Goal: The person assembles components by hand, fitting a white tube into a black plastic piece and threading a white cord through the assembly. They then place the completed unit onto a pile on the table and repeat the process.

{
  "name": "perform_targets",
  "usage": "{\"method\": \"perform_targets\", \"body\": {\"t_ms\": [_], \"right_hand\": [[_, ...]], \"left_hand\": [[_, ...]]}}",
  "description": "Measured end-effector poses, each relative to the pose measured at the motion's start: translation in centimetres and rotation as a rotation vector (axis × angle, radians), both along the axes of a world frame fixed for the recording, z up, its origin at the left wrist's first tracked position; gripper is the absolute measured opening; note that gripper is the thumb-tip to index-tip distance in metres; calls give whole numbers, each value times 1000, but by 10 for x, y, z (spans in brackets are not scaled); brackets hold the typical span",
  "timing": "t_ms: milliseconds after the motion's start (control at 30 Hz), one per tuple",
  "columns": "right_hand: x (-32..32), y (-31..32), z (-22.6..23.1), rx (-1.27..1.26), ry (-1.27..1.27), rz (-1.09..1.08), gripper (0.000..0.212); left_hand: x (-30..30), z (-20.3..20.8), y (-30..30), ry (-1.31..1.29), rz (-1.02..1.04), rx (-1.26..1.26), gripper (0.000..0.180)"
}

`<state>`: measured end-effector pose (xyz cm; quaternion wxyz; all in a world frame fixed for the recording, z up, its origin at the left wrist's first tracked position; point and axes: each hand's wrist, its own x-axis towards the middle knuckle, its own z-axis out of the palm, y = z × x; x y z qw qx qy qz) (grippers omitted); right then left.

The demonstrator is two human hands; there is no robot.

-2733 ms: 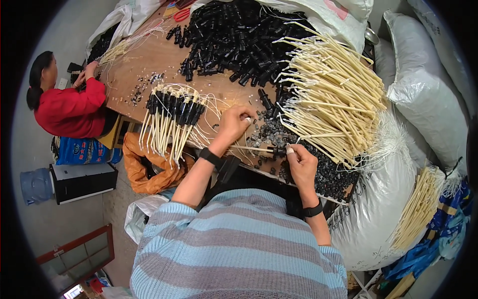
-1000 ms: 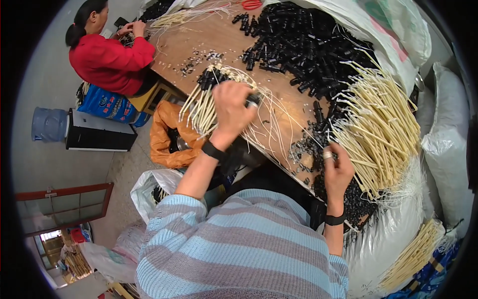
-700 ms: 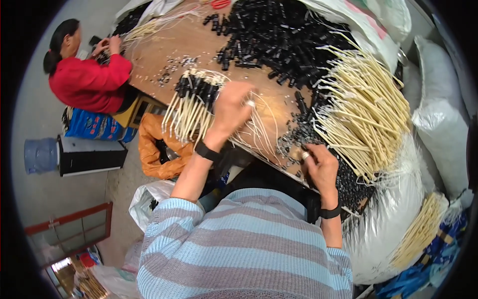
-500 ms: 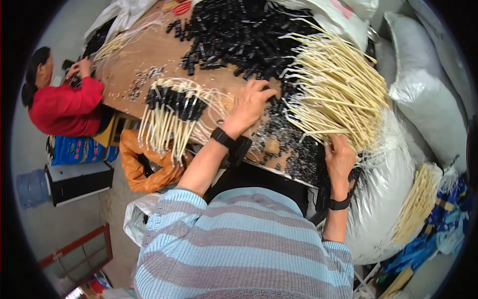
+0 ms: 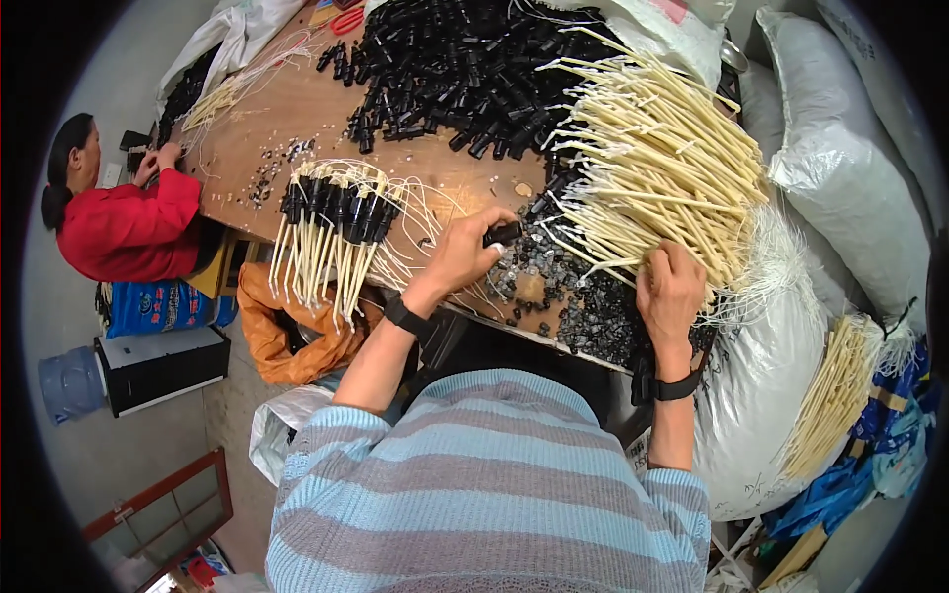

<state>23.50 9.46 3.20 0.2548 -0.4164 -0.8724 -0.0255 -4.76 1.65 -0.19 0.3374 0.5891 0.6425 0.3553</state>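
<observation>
- Left fingers [image 5: 486,220] grip a black fitting [image 5: 502,234].
- Right fingers [image 5: 672,260] curl at the cream tubes [image 5: 672,168]; cannot tell if gripping one.
- Small dark pieces [image 5: 590,318] lie between both hands' fingers.
- Black-topped tubes [image 5: 338,212] lie left of the left fingers.

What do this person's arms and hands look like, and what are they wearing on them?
The left hand and right hand are ungloved, and the forearms are bare. Around the wrists are a black left wristband and a black right wristband. The knitted sleeves have light blue and grey stripes.
</observation>
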Motion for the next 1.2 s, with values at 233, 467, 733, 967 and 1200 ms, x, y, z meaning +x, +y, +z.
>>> {"method": "perform_targets", "body": {"t_ms": [233,467,733,967,1200], "right_hand": [[-38,-29,5,-104,21,270,29],[-52,-52,-19,-321,111,194,23],[-62,-60,-20,-311,-192,12,10],[-25,-35,16,-302,-319,-100,51],[-17,-34,27,-837,565,197,9]], "left_hand": [[14,-6,-11,-125,-35,112,37],[23,10,-13,167,-137,268,35],[53,13,-15,296,-286,297,31],[30,9,-12,472,-117,508,30],[38,18,-22,399,-86,344,35]]}}
